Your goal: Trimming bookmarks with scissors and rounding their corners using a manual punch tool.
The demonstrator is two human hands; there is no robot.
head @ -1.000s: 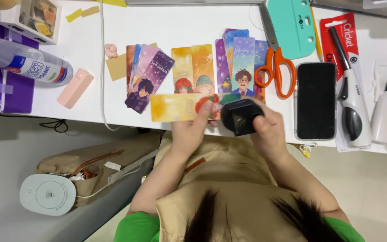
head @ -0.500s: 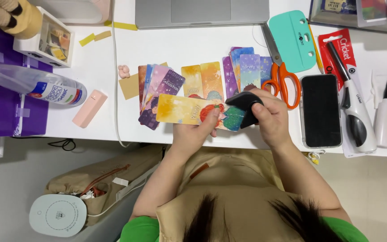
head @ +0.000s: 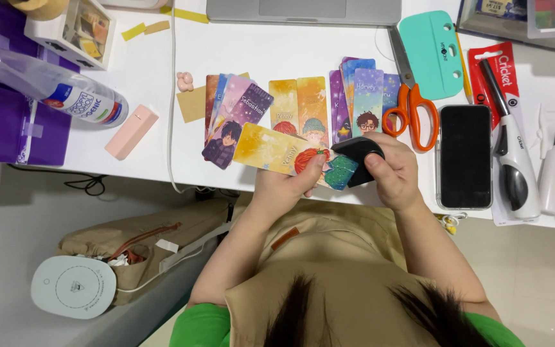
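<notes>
Head view: the left hand [head: 284,186] pinches a yellow illustrated bookmark [head: 271,149] between thumb and fingers, and the right hand [head: 393,173] has its fingers closed around a small black punch [head: 358,154] at the bookmark's end, above the near edge of the white bench [head: 149,167]. More bookmarks [head: 303,106], orange scissors [head: 412,109] and a phone [head: 465,154] lie just beyond. Below, a tan bag [head: 136,247] sits on the grey floor [head: 20,218].
</notes>
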